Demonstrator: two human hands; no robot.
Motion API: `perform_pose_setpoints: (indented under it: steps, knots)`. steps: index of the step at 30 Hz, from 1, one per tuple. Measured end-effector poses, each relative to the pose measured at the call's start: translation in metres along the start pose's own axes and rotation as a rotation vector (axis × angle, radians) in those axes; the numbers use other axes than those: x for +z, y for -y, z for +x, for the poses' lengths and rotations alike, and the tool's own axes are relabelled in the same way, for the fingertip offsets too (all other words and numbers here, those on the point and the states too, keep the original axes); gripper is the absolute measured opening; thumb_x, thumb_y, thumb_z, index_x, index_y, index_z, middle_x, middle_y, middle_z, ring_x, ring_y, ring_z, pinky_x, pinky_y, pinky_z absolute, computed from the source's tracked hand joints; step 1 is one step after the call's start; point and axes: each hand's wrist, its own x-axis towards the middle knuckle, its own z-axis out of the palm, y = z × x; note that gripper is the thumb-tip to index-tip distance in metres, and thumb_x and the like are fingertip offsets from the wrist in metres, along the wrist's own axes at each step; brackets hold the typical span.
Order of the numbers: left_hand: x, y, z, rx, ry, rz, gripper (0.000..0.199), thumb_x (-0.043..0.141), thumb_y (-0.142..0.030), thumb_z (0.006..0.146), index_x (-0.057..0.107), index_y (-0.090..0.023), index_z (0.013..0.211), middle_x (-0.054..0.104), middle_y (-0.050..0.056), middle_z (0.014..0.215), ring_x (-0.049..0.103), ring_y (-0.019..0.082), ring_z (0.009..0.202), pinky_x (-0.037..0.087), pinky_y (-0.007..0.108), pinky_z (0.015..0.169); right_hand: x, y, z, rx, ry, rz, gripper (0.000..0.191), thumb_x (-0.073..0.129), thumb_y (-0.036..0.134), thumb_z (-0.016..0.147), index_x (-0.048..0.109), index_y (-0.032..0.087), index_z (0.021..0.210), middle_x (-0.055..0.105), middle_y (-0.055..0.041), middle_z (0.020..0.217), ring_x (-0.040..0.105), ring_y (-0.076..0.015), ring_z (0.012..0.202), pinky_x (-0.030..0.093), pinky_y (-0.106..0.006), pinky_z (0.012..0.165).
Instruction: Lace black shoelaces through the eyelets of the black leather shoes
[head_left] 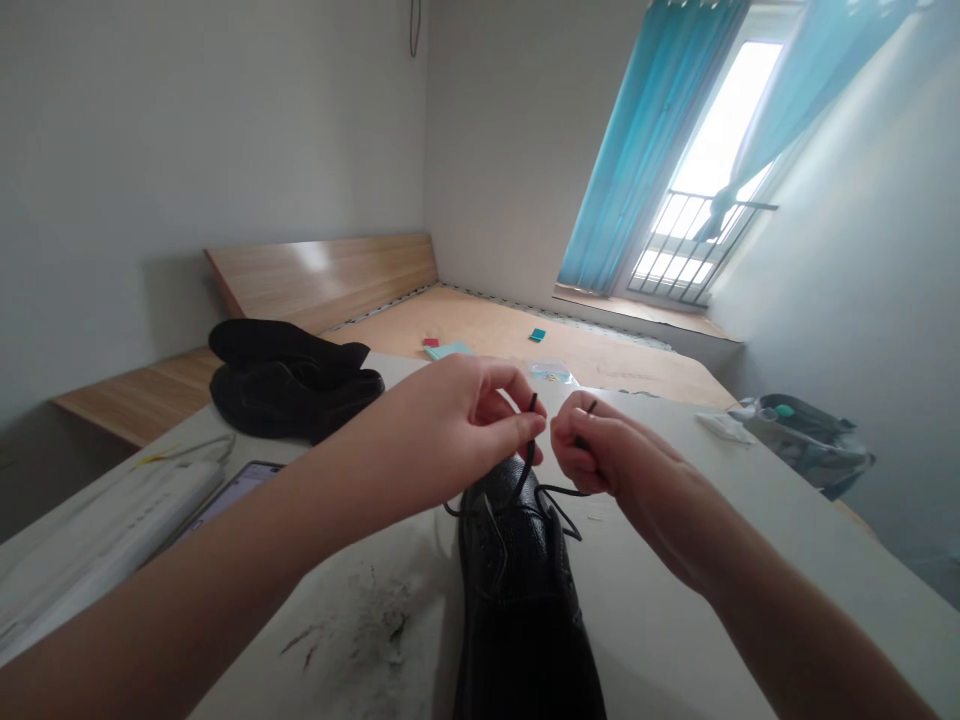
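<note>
A black leather shoe (517, 590) lies on the white table right in front of me, its toe partly behind my hands. Pinched between the thumb and fingers of my left hand (480, 420) is a black shoelace (528, 460), its tip poking up above the thumb. My right hand (600, 440) is closed in a fist just to the right, with a dark lace end showing at the thumb and a strand running from it to the shoe. Loose lace loops hang beside the shoe's right side. Both hands are above the shoe, a small gap apart.
Another black shoe (292, 400) with a black insole-like piece on it stands at the left. A white power strip (112, 550) and a phone (232, 490) lie nearer. Behind the table (675, 560) is a wooden bed board (480, 312); a bag-lined bin (810, 440) stands right.
</note>
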Motion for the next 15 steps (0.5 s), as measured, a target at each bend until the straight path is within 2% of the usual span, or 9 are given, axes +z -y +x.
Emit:
perform_pose_setpoints:
  steps: [3, 8, 15]
  knots:
    - [-0.0011, 0.0044, 0.0022, 0.052, -0.028, 0.088, 0.025, 0.054, -0.036, 0.087, 0.069, -0.020, 0.075, 0.068, -0.002, 0.067, 0.061, 0.017, 0.067, 0.040, 0.024, 0.060, 0.0011, -0.0040, 0.0007, 0.063, 0.080, 0.110, 0.019, 0.038, 0.028, 0.087, 0.043, 0.021, 0.070, 0.031, 0.0036, 0.065, 0.028, -0.0134, 0.059, 0.027, -0.028, 0.053]
    - [-0.0013, 0.0055, 0.0020, 0.105, -0.065, 0.099, 0.027, 0.053, -0.035, 0.088, 0.075, -0.021, 0.081, 0.070, 0.000, 0.072, 0.062, 0.019, 0.072, 0.042, 0.025, 0.062, 0.0077, -0.0072, 0.0053, 0.011, -0.017, 0.149, 0.026, 0.050, 0.036, 0.090, 0.045, 0.020, 0.070, 0.041, 0.0046, 0.062, 0.033, -0.0110, 0.058, 0.029, -0.025, 0.053]
    - [-0.0004, 0.0094, 0.0039, 0.088, -0.069, 0.060, 0.023, 0.056, -0.033, 0.086, 0.076, -0.021, 0.083, 0.071, 0.000, 0.075, 0.061, 0.019, 0.071, 0.041, 0.026, 0.060, 0.0072, -0.0052, 0.0076, -0.099, -0.133, -0.145, 0.021, 0.060, 0.033, 0.081, 0.057, 0.018, 0.067, 0.045, 0.0045, 0.058, 0.038, -0.0101, 0.054, 0.031, -0.024, 0.049]
